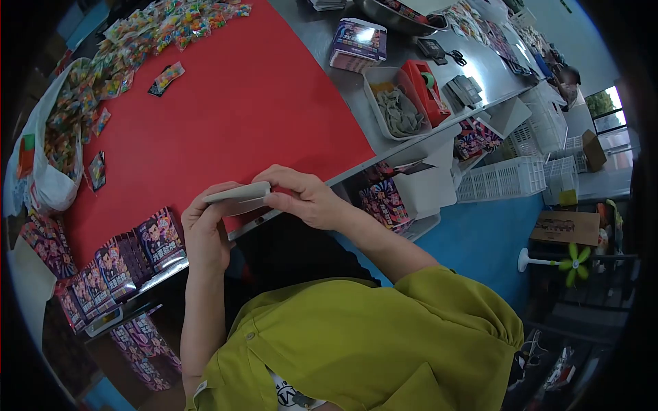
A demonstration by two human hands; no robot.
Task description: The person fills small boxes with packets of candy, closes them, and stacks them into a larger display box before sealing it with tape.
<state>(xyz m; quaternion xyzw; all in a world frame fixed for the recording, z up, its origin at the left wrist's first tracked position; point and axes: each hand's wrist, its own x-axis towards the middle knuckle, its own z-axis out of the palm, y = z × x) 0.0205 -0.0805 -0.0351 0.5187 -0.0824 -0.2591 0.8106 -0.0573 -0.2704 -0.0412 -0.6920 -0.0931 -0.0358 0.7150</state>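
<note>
Both my hands hold a flat grey-white carton blank [240, 196] at the near edge of the red mat [226, 116]. My left hand [205, 229] grips its left end from below, fingers curled around it. My right hand [305, 197] pinches its right end, thumb underneath. The printed side of the carton is hidden from me. A row of folded purple printed boxes [113, 264] stands just left of my left hand along the table's edge.
A heap of colourful candy packets [130, 41] lies at the mat's far side, with a white plastic bag [51, 137] of more. Grey bin with cloth [399, 109], red tape dispenser [426, 89], metal bowl [397, 15], white crates [504, 179] to the right.
</note>
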